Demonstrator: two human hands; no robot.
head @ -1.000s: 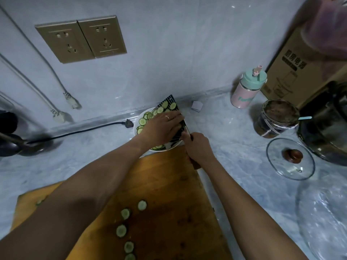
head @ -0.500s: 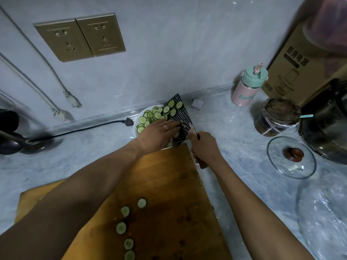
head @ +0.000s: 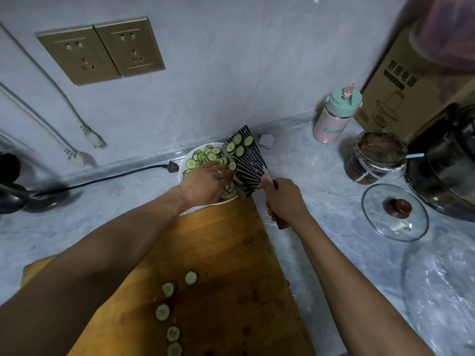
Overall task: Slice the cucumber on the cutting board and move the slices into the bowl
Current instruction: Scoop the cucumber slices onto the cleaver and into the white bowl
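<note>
A white bowl [head: 185, 163] full of cucumber slices [head: 205, 156] sits past the far edge of the wooden cutting board [head: 226, 253]. My right hand [head: 285, 201] grips the handle of a dark ribbed cleaver [head: 250, 163], whose blade leans over the bowl's right side with a few slices [head: 240, 146] stuck to it. My left hand [head: 205, 182] lies over the bowl with straight fingers touching the blade's lower part. Several loose slices [head: 168, 299] lie on the near part of the board.
On the right stand a pink bottle [head: 334, 116], a dark jar [head: 375, 158], a glass lid [head: 395, 211], a cardboard box [head: 401, 83] and a black pot [head: 447, 163]. A black cable with plug [head: 110, 178] lies left of the bowl. Wall sockets [head: 102, 50] are above.
The cleaver blade has tilted up and shifted right over the bowl. My left hand slid down the blade toward me, and more slices now lie in the bowl.
</note>
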